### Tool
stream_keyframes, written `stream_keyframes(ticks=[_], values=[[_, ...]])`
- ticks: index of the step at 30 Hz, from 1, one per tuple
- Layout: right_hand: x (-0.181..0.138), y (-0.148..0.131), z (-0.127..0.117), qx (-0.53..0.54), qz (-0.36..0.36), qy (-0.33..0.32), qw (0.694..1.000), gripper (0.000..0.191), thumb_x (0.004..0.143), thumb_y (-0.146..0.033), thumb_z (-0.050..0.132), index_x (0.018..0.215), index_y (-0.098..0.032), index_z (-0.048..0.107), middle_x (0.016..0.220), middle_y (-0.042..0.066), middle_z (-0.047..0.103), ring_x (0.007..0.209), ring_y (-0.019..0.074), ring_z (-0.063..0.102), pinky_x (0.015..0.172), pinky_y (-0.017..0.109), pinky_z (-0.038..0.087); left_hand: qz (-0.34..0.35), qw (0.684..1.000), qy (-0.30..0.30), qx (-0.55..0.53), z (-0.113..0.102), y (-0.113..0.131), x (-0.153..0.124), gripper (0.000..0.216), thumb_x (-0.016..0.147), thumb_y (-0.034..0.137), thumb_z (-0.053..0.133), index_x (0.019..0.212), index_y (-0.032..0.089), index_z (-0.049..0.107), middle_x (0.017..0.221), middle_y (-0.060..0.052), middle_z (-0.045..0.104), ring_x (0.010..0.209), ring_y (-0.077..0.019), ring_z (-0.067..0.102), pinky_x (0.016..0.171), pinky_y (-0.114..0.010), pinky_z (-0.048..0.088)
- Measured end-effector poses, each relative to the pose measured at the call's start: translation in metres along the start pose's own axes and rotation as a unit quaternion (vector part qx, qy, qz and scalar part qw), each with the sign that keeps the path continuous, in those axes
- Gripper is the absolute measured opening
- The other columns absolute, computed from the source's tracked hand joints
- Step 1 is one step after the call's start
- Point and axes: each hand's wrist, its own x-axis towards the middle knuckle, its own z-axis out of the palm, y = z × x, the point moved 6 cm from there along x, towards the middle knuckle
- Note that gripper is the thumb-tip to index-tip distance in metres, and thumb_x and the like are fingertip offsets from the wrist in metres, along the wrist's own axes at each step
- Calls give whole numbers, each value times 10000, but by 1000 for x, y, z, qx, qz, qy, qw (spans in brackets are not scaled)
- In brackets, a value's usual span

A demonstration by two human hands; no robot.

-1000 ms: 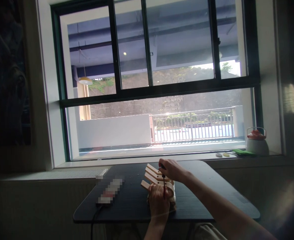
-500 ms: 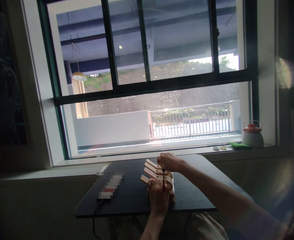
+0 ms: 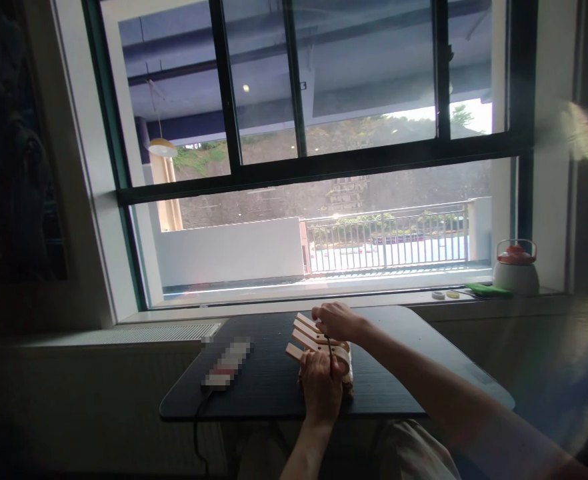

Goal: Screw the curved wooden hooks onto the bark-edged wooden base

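Your right hand (image 3: 338,321) is gripping a screwdriver (image 3: 330,347) from above. Your left hand (image 3: 321,388) is holding the wooden piece (image 3: 305,339), which is sitting on the dark surface (image 3: 394,380) before you.

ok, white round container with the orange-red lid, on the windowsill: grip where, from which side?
Probably the thin arched handle, at its top, coming down from the room side. It stands upright over the lid of the container, while a flat green object lies close to the base.
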Motion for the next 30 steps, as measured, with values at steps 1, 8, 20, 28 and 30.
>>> stream_keyframes(ticks=[1, 8, 20, 28, 30], values=[[1, 0, -1, -5, 5, -2, 1000, 291, 843, -269, 479, 1048, -147, 646, 930, 153, 701, 816, 249, 653, 636, 289, 427, 0, 1000, 3, 0, -1, 0, 0, 211, 879, 188, 394, 734, 178, 548, 761, -44, 570, 819, -202, 532, 915, -399, 382], [0, -2, -11, -4, -8, -29, 1000, 386, 767, -299, 559, 1137, -200, 609, 959, 106, 711, 843, 236, 653, 642, 275, 427, 5, 1000, 12, 3, -2, 1, -1, 213, 879, 186, 396, 718, 184, 534, 737, -34, 562, 802, -198, 532, 905, -390, 382], [0, 8, -8, -1, 21, -49, 999, 348, 779, -421, 544, 1012, -193, 664, 906, 90, 709, 791, 213, 643, 615, 256, 405, 11, 1000, 26, 9, 3, -3, -3, 206, 884, 190, 395, 724, 184, 525, 735, -35, 559, 794, -199, 528, 890, -400, 393], [-4, 9, -14, 18, 0, -61, 998, 254, 781, -326, 515, 941, -205, 671, 883, 57, 706, 748, 167, 620, 570, 232, 355, 9, 1000, 20, 8, 3, -1, -2, 209, 880, 181, 397, 719, 185, 531, 738, -36, 570, 808, -202, 537, 941, -416, 375], [-4, 10, -11, 18, 9, -55, 998, 287, 801, -352, 497, 951, -179, 669, 883, 81, 703, 748, 174, 617, 570, 238, 351, 7, 1000, 20, 10, 3, -1, -2, 207, 881, 183, 395, 726, 184, 532, 749, -39, 571, 816, -203, 538, 951, -419, 371]])
